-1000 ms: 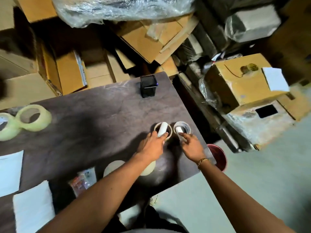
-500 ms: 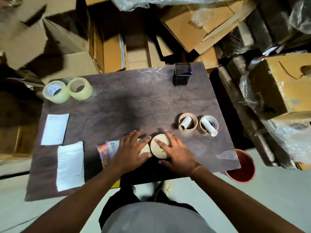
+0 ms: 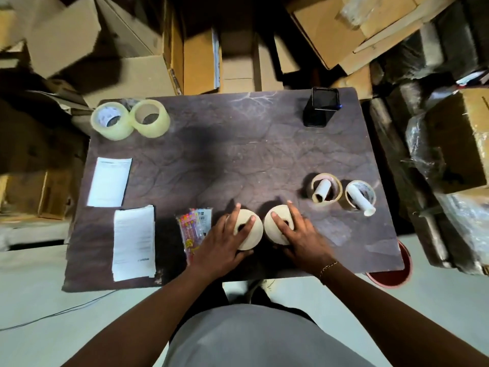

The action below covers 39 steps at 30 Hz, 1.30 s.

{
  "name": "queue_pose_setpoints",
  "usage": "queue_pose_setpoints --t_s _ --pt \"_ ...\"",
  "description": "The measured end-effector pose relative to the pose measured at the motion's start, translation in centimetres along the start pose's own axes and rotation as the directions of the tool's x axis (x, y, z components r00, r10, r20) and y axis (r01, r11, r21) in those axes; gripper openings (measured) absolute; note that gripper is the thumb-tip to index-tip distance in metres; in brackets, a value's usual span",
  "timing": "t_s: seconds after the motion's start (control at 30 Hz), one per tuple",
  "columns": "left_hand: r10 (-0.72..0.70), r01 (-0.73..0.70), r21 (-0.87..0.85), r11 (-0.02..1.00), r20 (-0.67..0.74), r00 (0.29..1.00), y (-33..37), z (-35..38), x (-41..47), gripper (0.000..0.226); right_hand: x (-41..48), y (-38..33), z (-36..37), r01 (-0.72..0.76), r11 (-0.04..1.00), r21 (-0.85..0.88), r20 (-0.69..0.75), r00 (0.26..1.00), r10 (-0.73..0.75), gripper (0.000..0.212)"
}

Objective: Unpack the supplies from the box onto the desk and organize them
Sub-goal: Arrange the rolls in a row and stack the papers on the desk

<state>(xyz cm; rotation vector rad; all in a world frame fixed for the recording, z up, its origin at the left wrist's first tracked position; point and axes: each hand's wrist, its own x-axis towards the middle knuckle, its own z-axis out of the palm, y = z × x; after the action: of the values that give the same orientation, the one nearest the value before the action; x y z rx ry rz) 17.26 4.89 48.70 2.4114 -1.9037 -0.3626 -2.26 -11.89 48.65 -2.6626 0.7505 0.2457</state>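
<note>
Left hand [image 3: 225,241] and right hand [image 3: 303,241] each lay on a beige tape roll, fingers spread: left roll [image 3: 254,237], right roll [image 3: 280,211]. Rolls sat nearly touching, close to the desk's [image 3: 238,160] near edge. Risks: pulling back drops one; sliding left shoves the pen pack [image 3: 194,226]. Open room was mid-desk, farther in.

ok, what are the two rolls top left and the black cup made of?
Left roll and right roll: glossy, translucent yellowish plastic tape, probably on card cores. Cup: matte black; mesh metal or plastic, too dark to tell.
</note>
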Motion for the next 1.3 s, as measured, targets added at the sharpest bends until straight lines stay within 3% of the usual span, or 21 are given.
queue_pose_setpoints --t_s 0.3,0.5,0.63,0.83,0.97,1.3 --pt "0.091 -0.095 -0.066 0.993 -0.057 0.994 -1.6 0.1 0.4 0.079 0.0 -2.3 0.2 -0.145 0.986 0.083 -0.007 0.989 0.146 0.075" --pt "0.019 -0.032 -0.086 0.996 -0.145 0.989 -4.5 -2.5 3.0 0.076 3.0 -3.2 -0.5 -0.141 0.984 0.111 -0.067 0.987 0.149 0.076" --pt "-0.094 0.077 -0.114 0.991 -0.148 0.984 -9.3 -5.2 7.5 0.079 9.9 -4.0 -2.8 -0.099 0.992 0.081 -0.118 0.987 0.108 0.078" --pt "-0.147 0.138 -0.055 0.989 -0.209 0.967 -17.1 -7.8 14.2 0.08 21.5 -6.3 -6.6 -0.075 0.996 0.055 -0.135 0.987 0.082 0.076" --pt "-0.184 0.179 -0.043 0.983 -0.2 0.962 -21.2 -8.9 18.0 0.078 28.2 -7.5 -8.2 -0.127 0.989 0.082 -0.14 0.981 0.137 0.076" --pt "-0.272 0.259 -0.106 0.96 -0.142 0.952 -25.9 -7.8 24.2 0.082 36.3 -8.5 -8.5 -0.16 0.986 0.052 -0.147 0.975 0.166 0.074"
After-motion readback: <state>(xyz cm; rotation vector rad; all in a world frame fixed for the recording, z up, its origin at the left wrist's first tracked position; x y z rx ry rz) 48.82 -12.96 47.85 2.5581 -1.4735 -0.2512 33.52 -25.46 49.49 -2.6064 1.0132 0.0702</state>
